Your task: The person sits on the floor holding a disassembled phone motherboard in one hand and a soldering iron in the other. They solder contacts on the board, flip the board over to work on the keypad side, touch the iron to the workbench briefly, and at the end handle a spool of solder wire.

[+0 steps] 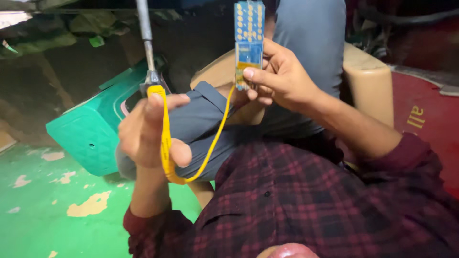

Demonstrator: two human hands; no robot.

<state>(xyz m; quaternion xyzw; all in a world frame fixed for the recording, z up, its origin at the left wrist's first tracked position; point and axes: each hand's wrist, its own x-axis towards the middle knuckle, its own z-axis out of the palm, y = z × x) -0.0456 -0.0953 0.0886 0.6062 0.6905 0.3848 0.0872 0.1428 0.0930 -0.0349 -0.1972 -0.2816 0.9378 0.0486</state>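
My left hand (148, 131) is closed around a silver telescopic antenna (146, 43) that sticks upward, with one end of a flat yellow ribbon cable (210, 148) pinned under its thumb. The cable loops down and back up to a narrow blue circuit board (249, 33) with rows of round pale pads. My right hand (279, 76) holds that board upright by its lower end, the thumb pressed on the spot where the cable joins it. Both hands are raised over my lap, in dark red plaid sleeves.
A green plastic casing (93, 131) lies tilted on the worn green floor (48, 215) at the left. Another person in grey shorts (306, 43) sits on a beige seat (370, 79) just behind my hands. A red surface (425, 119) is at the right.
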